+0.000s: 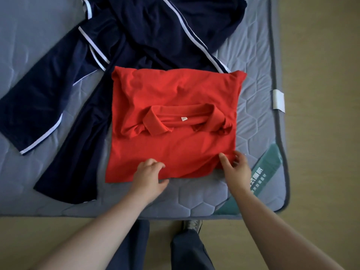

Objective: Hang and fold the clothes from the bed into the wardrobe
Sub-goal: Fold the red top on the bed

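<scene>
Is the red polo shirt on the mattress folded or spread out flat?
Folded. The red polo shirt is a compact rectangle, no sleeves sticking out, its collar lying across the middle.

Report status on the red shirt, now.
Left hand and right hand both hold the near hem. Red polo shirt partly folded, collar on top, on the mattress. Navy clothes lie under its far edge, not blocking.

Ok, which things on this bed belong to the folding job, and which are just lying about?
For the job: red polo shirt, its near hem held by the left hand and right hand; navy clothes with white stripes, lying behind and beside it.
Lying about: grey mattress, its green label, white tag on the mattress edge, floor.
</scene>
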